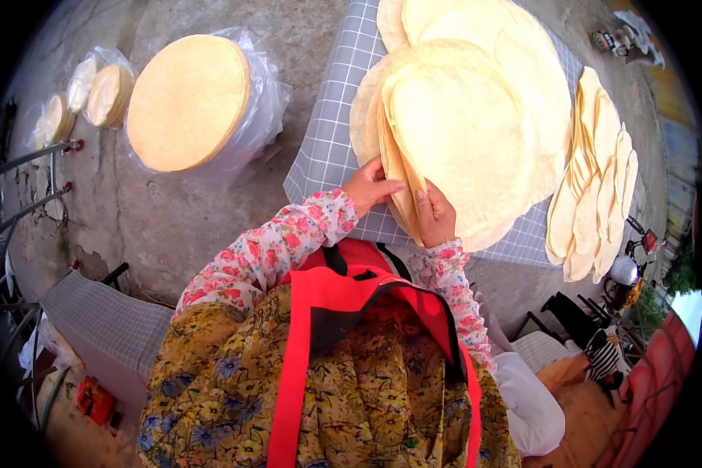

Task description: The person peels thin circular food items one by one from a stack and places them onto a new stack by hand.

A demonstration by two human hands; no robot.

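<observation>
Both hands work at the near-left edge of a pile of thin, round, pale yellow sheets (456, 128) that look like flatbreads. My left hand (371, 188) pinches the left edge of several folded sheets (406, 190), thumb in front and fingers partly hidden behind. On the other side of the fold, my right hand (437, 215) grips the lower edge with its thumb on top. The pile lies on a grey checked cloth (327, 134) covering a table. More round sheets (485, 23) lie farther back, their surface washed out by glare.
Folded sheets (591, 187) overlap along the table's right side. Left of the table is a tall round stack (190, 102) in clear plastic, with smaller wrapped stacks (110, 96) beyond. Metal rails (29, 158) stand at far left. A person in a striped top (602, 357) is at lower right.
</observation>
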